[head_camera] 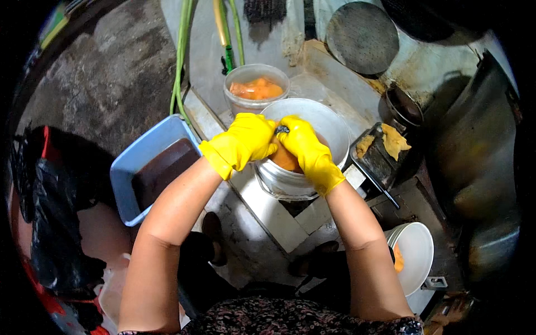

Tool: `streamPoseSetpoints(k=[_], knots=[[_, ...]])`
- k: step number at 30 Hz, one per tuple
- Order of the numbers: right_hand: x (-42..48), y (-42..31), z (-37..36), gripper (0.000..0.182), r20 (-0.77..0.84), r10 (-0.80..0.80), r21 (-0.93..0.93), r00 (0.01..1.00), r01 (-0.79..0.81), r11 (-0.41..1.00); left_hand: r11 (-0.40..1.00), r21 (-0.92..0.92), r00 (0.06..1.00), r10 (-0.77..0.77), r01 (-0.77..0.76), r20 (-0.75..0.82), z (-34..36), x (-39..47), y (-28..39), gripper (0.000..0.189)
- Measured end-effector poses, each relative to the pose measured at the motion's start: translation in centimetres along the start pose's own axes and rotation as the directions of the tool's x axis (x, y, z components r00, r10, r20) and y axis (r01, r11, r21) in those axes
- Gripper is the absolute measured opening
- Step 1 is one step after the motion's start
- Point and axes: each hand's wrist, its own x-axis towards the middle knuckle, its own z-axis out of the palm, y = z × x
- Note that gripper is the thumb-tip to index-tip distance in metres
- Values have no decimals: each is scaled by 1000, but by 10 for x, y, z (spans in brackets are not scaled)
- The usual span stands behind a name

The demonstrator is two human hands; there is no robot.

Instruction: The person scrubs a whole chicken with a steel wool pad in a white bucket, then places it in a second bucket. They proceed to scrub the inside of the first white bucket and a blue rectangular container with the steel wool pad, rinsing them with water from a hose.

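Both my hands wear yellow rubber gloves and meet over a white plastic bucket (331,119). Brownish-orange material (286,161) shows inside it, below my fingers. My right hand (305,144) is closed around a small black object (281,129), perhaps a handle; the rest of it is hidden. Close beside it, my left hand (247,140) has its fingers curled, and whether something lies in them is hidden. Just behind stands a translucent bucket (235,102) with orange pieces (256,88) in it.
A blue plastic basin (125,184) with dark liquid (165,171) stands left. Green hoses (181,54) run behind it. At right are a dark tray (379,167) with yellowish pieces (394,141), a small pan (404,104) and another white bucket (415,255). Black plastic bags (54,222) are far left.
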Motion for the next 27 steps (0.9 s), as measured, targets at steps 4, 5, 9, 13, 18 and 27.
streamPoseSetpoints(k=[4,5,9,13,18,27], knots=[[-6,3,-1,28,-26,89,118,996,-85,989,990,-2,941,-137,144,311,-7,7,-17,83],[-10,2,-4,29,-71,143,150,987,-131,980,979,-39,905,-171,202,390,-8,9,-23,91],[-32,-1,-21,32,-82,365,367,927,-313,876,901,-347,926,-129,259,356,2,-2,-57,96],[-54,-15,-9,19,245,156,687,957,-285,668,749,-551,902,-144,368,407,24,-23,-93,95],[-29,-10,34,19,-108,-4,5,994,4,1000,953,-250,979,-138,172,149,24,-30,-65,95],[-3,-43,25,24,-101,-297,493,949,307,814,973,45,974,-226,226,-16,25,-41,-49,85]])
